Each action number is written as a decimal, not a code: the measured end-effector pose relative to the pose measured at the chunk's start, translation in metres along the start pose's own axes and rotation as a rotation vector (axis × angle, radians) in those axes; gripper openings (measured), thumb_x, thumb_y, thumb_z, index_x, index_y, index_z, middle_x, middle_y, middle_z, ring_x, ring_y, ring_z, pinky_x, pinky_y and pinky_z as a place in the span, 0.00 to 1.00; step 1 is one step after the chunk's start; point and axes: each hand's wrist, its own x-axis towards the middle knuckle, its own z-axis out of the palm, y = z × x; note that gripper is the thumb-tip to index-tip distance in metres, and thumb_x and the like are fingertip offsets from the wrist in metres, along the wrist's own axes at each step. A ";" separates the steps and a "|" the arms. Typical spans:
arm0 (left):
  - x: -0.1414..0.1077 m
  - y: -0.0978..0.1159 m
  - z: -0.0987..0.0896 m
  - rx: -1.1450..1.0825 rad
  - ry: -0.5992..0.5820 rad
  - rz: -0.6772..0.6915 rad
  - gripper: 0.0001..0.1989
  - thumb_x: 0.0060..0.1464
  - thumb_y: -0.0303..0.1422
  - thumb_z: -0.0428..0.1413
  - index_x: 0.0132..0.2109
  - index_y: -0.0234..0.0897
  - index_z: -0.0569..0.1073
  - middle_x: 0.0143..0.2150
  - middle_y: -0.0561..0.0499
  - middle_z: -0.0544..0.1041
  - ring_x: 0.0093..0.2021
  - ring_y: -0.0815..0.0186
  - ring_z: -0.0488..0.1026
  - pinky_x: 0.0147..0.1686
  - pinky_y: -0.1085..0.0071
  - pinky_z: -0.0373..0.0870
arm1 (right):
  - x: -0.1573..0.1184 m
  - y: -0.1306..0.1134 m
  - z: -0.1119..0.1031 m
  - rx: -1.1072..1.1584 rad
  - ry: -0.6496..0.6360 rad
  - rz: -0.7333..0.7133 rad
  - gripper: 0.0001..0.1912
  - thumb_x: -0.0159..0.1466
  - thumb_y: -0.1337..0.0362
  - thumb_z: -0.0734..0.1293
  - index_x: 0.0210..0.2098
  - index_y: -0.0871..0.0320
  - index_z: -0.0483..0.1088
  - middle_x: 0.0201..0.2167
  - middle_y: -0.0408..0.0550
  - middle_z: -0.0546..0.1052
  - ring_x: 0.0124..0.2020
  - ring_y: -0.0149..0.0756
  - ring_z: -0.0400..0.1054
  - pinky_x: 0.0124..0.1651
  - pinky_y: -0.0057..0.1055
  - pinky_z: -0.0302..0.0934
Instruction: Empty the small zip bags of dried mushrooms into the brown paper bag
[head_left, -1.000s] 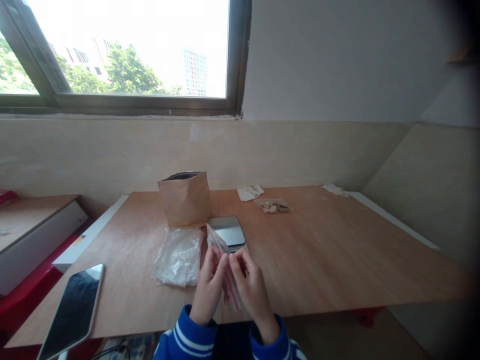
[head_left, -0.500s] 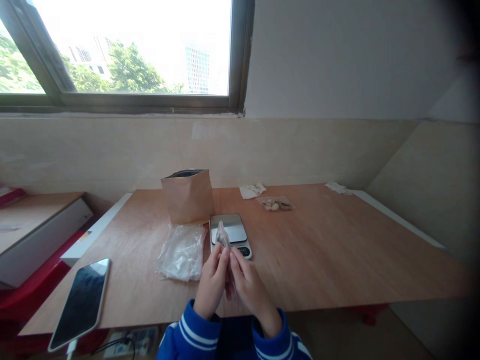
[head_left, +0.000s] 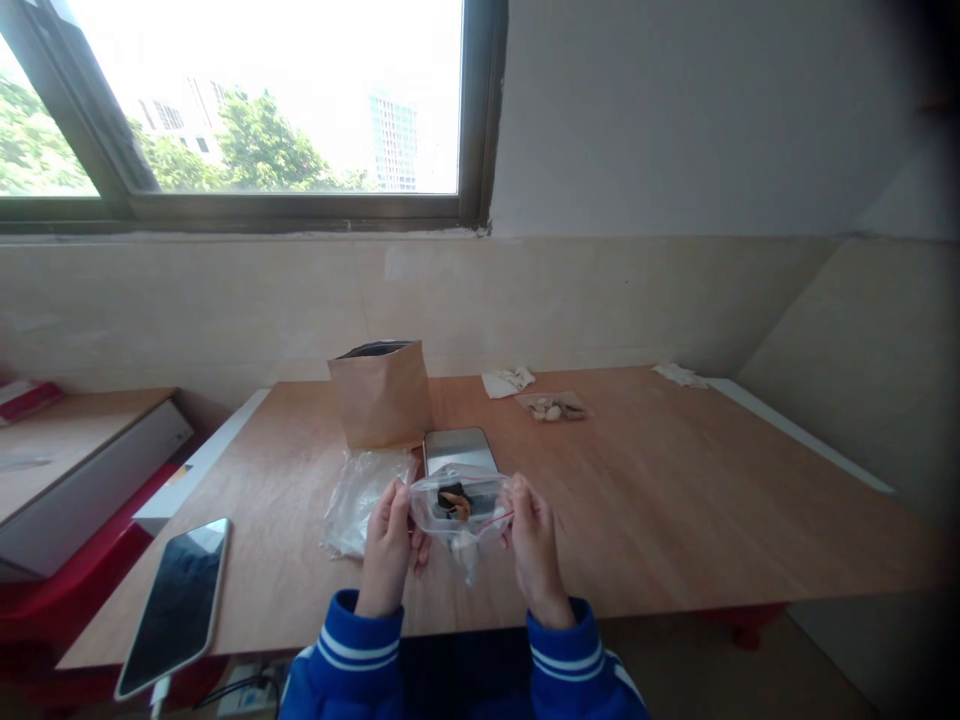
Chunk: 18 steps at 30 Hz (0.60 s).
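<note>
A: What occupies the near left corner of the tabletop [head_left: 660,500]?

B: A phone [head_left: 176,605], lying flat. One end overhangs the near edge, which probably leaves room for the plugged-in cable [head_left: 160,690].

A: And further in from the left edge?

B: Crumpled clear plastic [head_left: 367,500]. Behind it, toward the far edge, a paper bag [head_left: 382,400] stands upright, presumably to keep its mouth accessible; its contents are hidden.

A: How do the hands stand?

B: The left hand [head_left: 388,540] pinches one side of a zip bag [head_left: 427,510], held above the tabletop, near the middle of the near edge. Dark and brownish pieces [head_left: 454,503] show within its mouth. The right hand [head_left: 534,540] pinches the opposite side; the opposed grips seem to keep the mouth spread.

A: Does anything obstruct the view?

B: The zip bag covers the near part of the scale [head_left: 457,450].

A: What lies rightward?

B: A tissue [head_left: 508,382] at the far edge, a packet of pale pieces [head_left: 555,408] just beside it, and crumpled paper [head_left: 680,375] near the far right corner.
</note>
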 end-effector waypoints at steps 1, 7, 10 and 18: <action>0.002 -0.002 -0.001 -0.029 0.025 0.007 0.18 0.54 0.45 0.53 0.25 0.39 0.59 0.13 0.61 0.59 0.11 0.74 0.57 0.09 0.81 0.53 | 0.001 -0.004 0.003 0.016 0.000 0.003 0.23 0.61 0.43 0.59 0.22 0.55 0.54 0.14 0.32 0.56 0.13 0.22 0.47 0.14 0.20 0.45; 0.001 -0.028 0.015 -0.410 0.005 -0.155 0.18 0.57 0.46 0.49 0.41 0.37 0.72 0.36 0.48 0.77 0.36 0.65 0.74 0.32 0.73 0.71 | 0.006 -0.007 0.032 0.064 -0.020 -0.037 0.20 0.62 0.45 0.58 0.25 0.54 0.56 0.17 0.35 0.59 0.15 0.26 0.54 0.18 0.24 0.53; 0.000 -0.034 0.017 -0.526 -0.104 -0.321 0.24 0.57 0.49 0.48 0.52 0.38 0.70 0.38 0.46 0.77 0.31 0.65 0.74 0.24 0.75 0.68 | 0.008 -0.005 0.033 -0.093 -0.160 -0.127 0.19 0.64 0.48 0.57 0.25 0.54 0.56 0.18 0.36 0.60 0.18 0.27 0.55 0.22 0.25 0.54; 0.030 -0.038 -0.013 -0.364 0.158 -0.172 0.23 0.57 0.46 0.51 0.49 0.31 0.73 0.35 0.45 0.79 0.34 0.63 0.76 0.32 0.72 0.73 | 0.007 -0.043 0.048 -0.479 -0.337 -0.419 0.06 0.64 0.63 0.60 0.39 0.55 0.66 0.36 0.46 0.71 0.36 0.34 0.67 0.42 0.31 0.64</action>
